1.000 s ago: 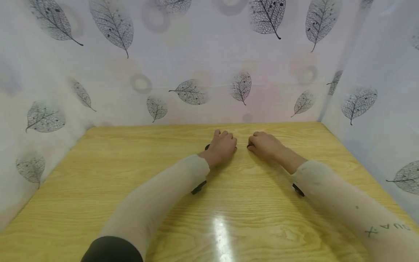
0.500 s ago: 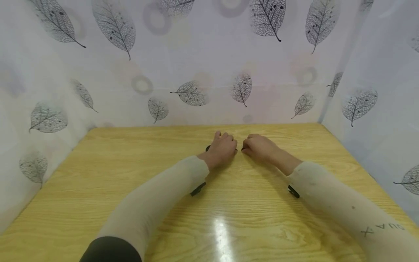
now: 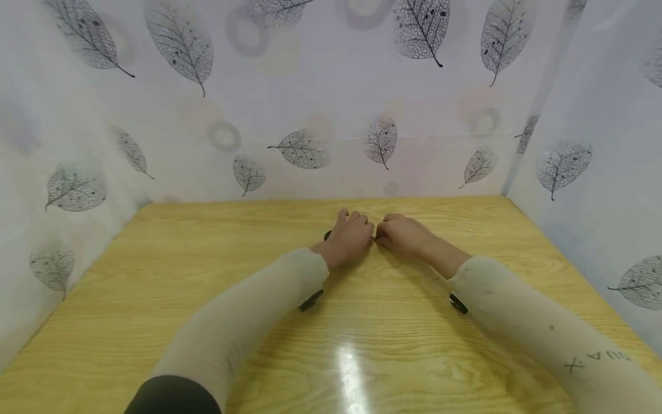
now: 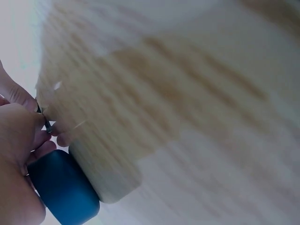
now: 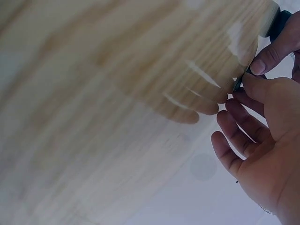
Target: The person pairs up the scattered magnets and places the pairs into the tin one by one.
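Note:
My left hand lies low over the far middle of the table, fingers curled round a dark teal, round-edged cylinder. In the head view only a dark end of it shows beside the hand. My right hand has come right up to the left one, fingertips meeting. Between thumb and forefinger it pinches a small, thin dark piece, most of which the fingers cover; its kind I cannot tell. In the right wrist view the other right fingers are spread and loosely bent, and the left thumb is at that piece.
The glossy wood-grain table reflects the hands and a light. Pale curtains with leaf prints close off the back and both sides. Dark wrist devices hang under both sleeves, close above the tabletop.
My right hand has moved left, carrying the small dark piece, until its fingertips reach the left hand's. The left hand has stayed almost in place with the teal cylinder.

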Tool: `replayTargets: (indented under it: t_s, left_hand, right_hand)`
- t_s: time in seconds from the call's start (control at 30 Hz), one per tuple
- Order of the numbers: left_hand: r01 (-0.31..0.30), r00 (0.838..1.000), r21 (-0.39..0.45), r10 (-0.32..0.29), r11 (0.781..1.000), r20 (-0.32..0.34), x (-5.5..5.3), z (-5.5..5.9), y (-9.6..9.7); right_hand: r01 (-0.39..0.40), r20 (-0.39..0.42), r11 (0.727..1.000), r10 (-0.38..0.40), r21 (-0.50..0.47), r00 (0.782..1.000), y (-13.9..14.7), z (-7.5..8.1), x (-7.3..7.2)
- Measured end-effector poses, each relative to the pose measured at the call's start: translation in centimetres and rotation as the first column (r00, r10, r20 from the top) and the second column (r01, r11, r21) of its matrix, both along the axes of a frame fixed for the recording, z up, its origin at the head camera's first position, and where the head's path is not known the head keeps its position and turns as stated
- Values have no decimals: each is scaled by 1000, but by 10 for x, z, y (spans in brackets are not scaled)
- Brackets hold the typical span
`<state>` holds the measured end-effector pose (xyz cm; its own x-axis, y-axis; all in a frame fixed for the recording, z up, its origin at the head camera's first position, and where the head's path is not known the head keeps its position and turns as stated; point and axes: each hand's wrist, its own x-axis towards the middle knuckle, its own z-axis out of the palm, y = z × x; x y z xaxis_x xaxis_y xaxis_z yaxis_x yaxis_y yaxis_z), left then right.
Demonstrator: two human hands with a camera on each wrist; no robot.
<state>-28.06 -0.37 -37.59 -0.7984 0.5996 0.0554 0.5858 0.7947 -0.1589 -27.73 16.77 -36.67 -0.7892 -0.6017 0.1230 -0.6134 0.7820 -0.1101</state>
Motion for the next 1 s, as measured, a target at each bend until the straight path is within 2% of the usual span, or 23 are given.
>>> replayTargets:
  t_s: [0.17, 0.37, 0.7, 1.0]
  left_hand:
    - [-3, 1000, -5, 3, 1000, -11, 1, 1, -3]
    - [1, 1000, 8, -1, 1000, -9, 2, 0, -12]
    - [-25, 1000, 99, 24, 995, 15, 3, 5, -39]
    - [-33, 999, 152, 34, 988, 0, 8, 5, -66]
  right_hand:
    - [9, -14, 1000, -9, -1, 1000, 0, -2, 0]
    - [7, 7, 1000, -6, -20, 1000, -1, -3, 0]
    - [-15, 49, 999, 16, -34, 999, -3, -3, -6]
    - [-54, 66, 997, 57, -56, 996, -7, -2, -7]
